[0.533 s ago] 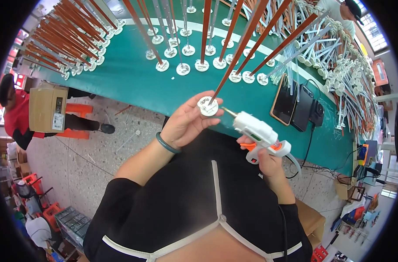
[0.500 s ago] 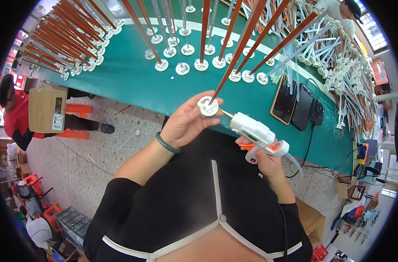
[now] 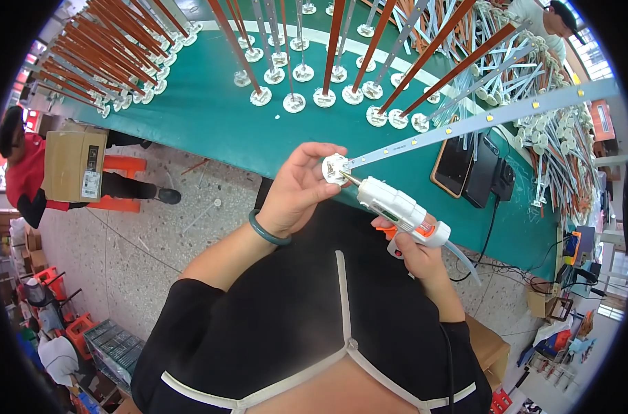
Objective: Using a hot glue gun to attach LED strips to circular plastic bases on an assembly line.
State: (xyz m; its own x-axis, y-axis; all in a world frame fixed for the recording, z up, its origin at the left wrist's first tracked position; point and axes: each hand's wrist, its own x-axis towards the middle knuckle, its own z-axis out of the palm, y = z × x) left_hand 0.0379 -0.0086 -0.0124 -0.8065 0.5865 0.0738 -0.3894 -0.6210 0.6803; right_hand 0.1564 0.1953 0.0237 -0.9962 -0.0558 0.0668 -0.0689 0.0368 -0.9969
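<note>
My left hand grips a small white round base by its rim, thumb and fingers around it. From that base a long, narrow LED strip reaches up to the right, its pale face with yellow LEDs showing. In my right hand is a white glue gun with an orange trigger, and a translucent glue stick sticks out of its back end. The metal nozzle points at the base, at the strip's foot; whether it touches cannot be made out.
Several similar strips on round bases stand on the green table, with a brown bundle at far left. A phone and black devices lie on the right. Loose strips heap behind. One person carries a cardboard box.
The strip in my left hand has turned from its brown side to its LED side and leans further right. The nozzle has moved from beside the base onto or over its face.
</note>
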